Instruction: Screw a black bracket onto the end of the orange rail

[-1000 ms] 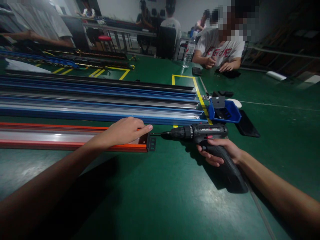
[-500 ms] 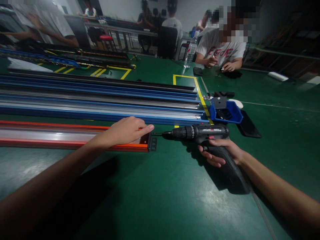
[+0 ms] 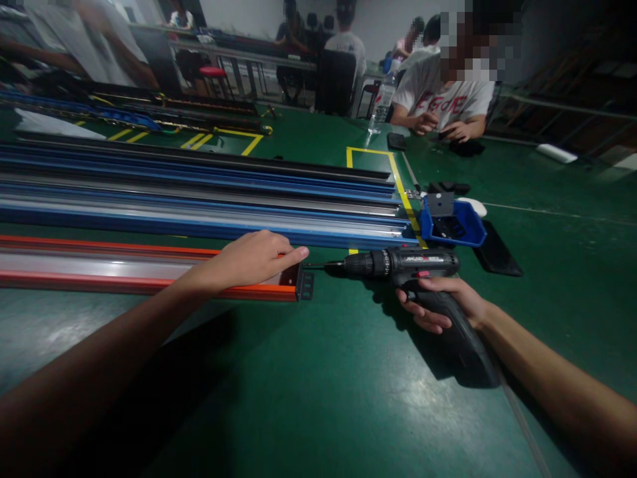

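An orange aluminium profile [image 3: 164, 287], an open channel, lies along the left of the green table. Over its right end lies my left hand [image 3: 256, 259], closed around it with the thumb near the end; the other fingers are partly hidden on the far side. A black slotted end plate [image 3: 305, 284] sits at that end. My right hand [image 3: 432, 305] is wrapped around the handle of a black cordless drill [image 3: 423, 262]. The drill lies level, pointing left, and the tip of its long bit [image 3: 314, 265] meets the end plate's upper part.
Several blue and black profiles [image 3: 209, 216] lie parallel behind the orange one. A blue bin [image 3: 470, 229] with black plates stands beyond the drill, beside a dark phone-like slab [image 3: 500, 252]. A water bottle [image 3: 381, 109] and a seated person [image 3: 450, 99] are across the table.
The view has shifted very slightly. My hands, the drill and the orange profile keep the same places relative to one another. Across the table, the person's hands have moved a little.
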Available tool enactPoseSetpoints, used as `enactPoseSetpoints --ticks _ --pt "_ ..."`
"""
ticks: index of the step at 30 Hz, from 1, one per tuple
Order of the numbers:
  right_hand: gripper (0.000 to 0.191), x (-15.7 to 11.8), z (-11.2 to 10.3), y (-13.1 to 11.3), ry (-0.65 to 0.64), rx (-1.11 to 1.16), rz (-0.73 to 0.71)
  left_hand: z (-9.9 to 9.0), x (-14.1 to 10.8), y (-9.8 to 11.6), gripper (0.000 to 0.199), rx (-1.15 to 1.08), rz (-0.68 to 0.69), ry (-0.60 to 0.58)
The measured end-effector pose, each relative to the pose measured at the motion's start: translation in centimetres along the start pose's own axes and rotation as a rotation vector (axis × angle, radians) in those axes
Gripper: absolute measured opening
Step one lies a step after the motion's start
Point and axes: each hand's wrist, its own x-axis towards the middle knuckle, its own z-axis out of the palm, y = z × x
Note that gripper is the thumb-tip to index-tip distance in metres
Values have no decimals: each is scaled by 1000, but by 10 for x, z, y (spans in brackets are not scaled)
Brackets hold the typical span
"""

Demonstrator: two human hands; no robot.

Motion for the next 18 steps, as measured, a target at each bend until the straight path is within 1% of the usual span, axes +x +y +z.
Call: enactPoseSetpoints --ticks 6,13,18 --pt "36 1 1 0 2 12 -3 0 0 1 65 8 6 5" --pt "29 0 3 3 17 -1 -1 -1 0 1 62 -13 34 17" --pt "28 0 5 3 33 2 -8 -2 0 2 62 -28 24 5"
